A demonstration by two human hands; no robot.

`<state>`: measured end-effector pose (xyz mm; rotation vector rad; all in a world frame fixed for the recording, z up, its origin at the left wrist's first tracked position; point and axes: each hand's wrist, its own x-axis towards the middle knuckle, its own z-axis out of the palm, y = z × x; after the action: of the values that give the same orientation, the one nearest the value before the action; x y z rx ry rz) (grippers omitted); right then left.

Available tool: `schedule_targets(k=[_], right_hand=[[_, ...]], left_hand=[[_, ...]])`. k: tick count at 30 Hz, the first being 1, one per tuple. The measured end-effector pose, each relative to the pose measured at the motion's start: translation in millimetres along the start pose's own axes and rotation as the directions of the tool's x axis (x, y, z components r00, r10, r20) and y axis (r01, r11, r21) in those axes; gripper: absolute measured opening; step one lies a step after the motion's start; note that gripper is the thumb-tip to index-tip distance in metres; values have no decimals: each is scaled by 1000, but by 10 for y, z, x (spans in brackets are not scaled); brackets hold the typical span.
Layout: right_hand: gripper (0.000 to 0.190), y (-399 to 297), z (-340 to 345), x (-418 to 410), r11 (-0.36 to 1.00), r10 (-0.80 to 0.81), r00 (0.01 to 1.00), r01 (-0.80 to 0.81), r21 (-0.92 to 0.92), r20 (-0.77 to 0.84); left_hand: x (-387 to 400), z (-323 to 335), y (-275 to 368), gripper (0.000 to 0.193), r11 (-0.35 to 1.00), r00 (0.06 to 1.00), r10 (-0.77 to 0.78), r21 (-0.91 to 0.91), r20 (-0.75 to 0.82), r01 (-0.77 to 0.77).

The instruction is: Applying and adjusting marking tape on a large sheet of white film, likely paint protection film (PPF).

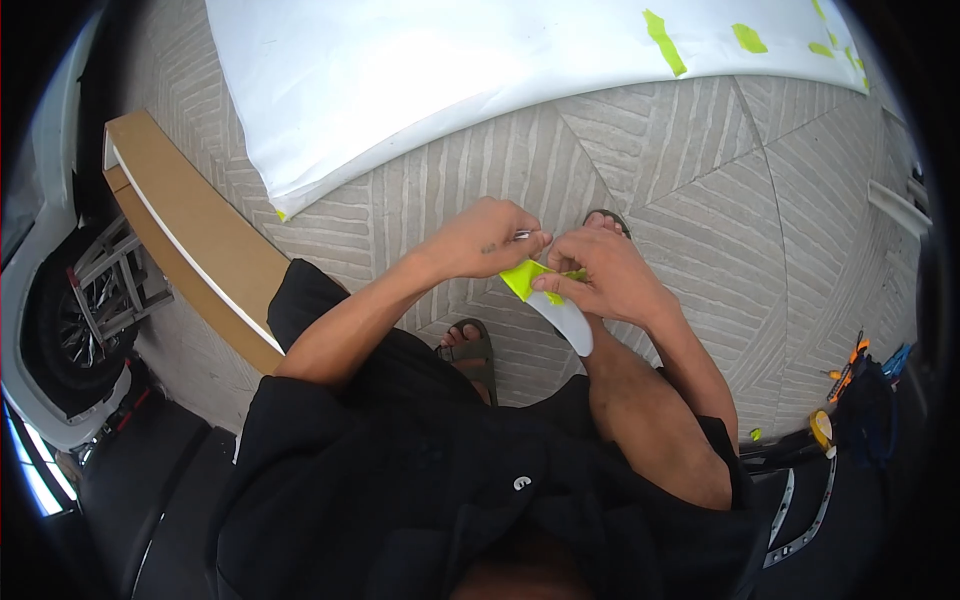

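My left hand is curled, with a small shiny item pinched at its fingertips; most of it is hidden. Close beside it, my right hand grips a curved white strip with a rounded lower end. Bright yellow-green tape covers the strip's upper part, and my right thumb presses on it. Fingers hide part of the tape. Both hands are above the patterned floor, in front of my bent right leg.
A large white sheet with pieces of yellow-green tape lies ahead. To the left stand a long brown cardboard box, a metal step stool and a vehicle wheel. A tape roll and orange-handled tool are at right.
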<state>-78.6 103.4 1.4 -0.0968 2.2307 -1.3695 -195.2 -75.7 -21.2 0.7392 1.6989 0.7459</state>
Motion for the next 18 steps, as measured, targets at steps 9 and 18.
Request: schedule_targets(k=[9,18], right_hand=[[17,31,248,125,931,-254,967,250,-266,22],[14,-86,236,-18,721,-629,768,516,-464,-124]], left_hand=[[-81,36,-135,16,986,992,129,103,-9,-127],[-56,18,-54,15,991,989,130,-44,67,-127]])
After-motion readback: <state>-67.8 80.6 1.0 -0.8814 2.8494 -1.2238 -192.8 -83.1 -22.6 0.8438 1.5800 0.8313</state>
